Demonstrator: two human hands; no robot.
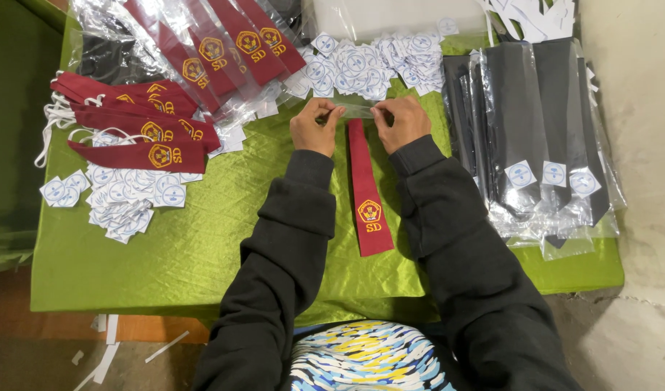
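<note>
Clear sleeve (356, 111) pinched by L hand (314, 127) & R hand (400, 122), maroon tie (366, 188) top hidden.

Ties, labels and sleeves spread around one tie at the table's middle

A tie (367, 190) lies lengthwise on the cloth-covered table (202, 246), between the left hand (314, 127) and right hand (401, 122), which meet at its far end on a clear sleeve (356, 111). Loose ties (137, 127) lie to the left, with a label heap (119, 195) before them. Behind lie bagged ties (216, 43) and more labels (361, 65); bagged dark ties (528, 130) lie to the right.
</note>
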